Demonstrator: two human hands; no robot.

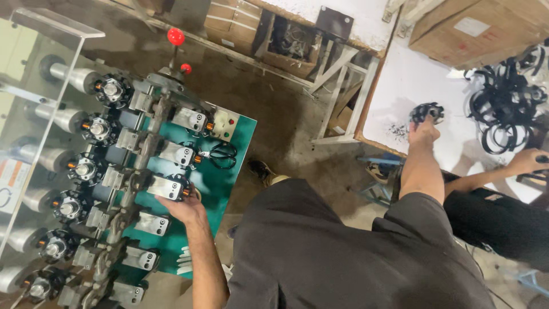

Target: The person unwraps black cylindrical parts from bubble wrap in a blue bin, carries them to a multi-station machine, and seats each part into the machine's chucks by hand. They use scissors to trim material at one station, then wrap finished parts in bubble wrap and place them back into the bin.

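While the left hand grips a grey clamp block at the front of the green machine bed, black scissors lie just beyond it. Well right of the bed, the right hand closes on a black round part on the white table; another person's hand rests further right.

**Two black parts, one at each side**

The block under the left hand is a small grey metal clamp with a dark, copper-tinged ring at its right end. It sits mid-row on the green machine bed, at the left of the scene. The stator under the right hand is a round black toothed ring, lying flat on the white table, far right.
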